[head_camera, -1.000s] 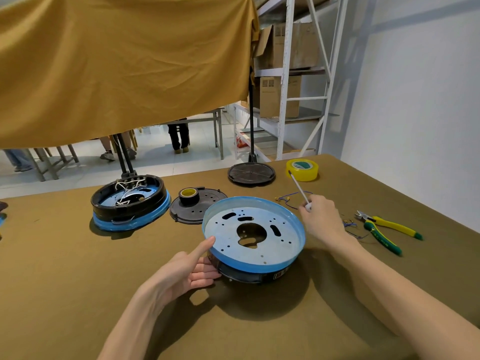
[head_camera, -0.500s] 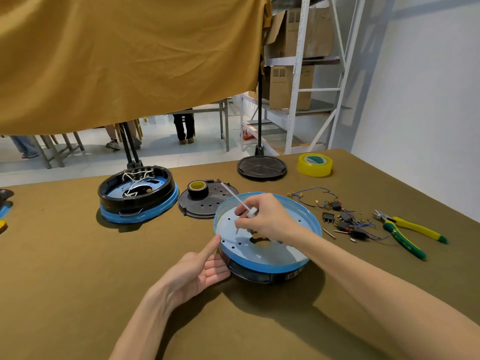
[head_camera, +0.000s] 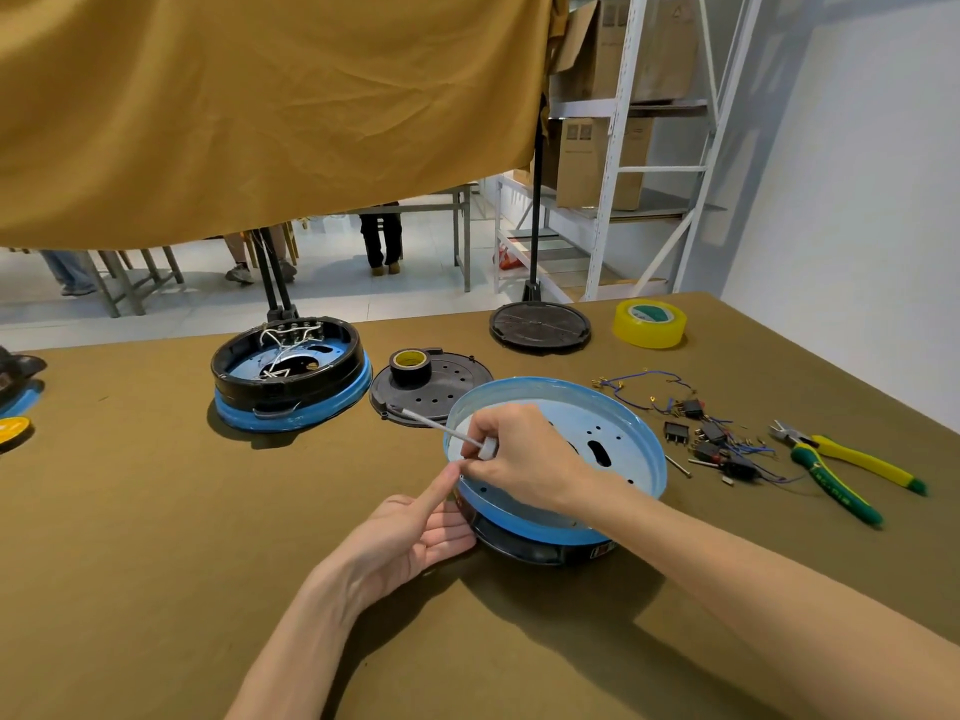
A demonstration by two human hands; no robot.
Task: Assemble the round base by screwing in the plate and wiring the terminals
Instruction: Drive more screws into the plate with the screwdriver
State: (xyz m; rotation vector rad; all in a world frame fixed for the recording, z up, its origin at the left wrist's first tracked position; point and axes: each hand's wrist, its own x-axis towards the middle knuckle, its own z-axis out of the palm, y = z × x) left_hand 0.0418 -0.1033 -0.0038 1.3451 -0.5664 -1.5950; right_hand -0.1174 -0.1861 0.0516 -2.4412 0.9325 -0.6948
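Holding the round base (head_camera: 524, 543) steady on the bench (head_camera: 156, 537), the left hand (head_camera: 410, 537) lies open against its side while the right hand (head_camera: 524, 462) grips a screwdriver (head_camera: 441, 427) over the plate (head_camera: 613, 433).

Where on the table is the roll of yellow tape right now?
In the head view, the roll of yellow tape stands at the table's far right edge, just right of the black round stand base and behind the loose wires and terminals.

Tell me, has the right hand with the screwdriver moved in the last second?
Yes. The right hand was beyond the round base's right rim, toward the pliers; it has swung left across the plate and now sits at the left rim.
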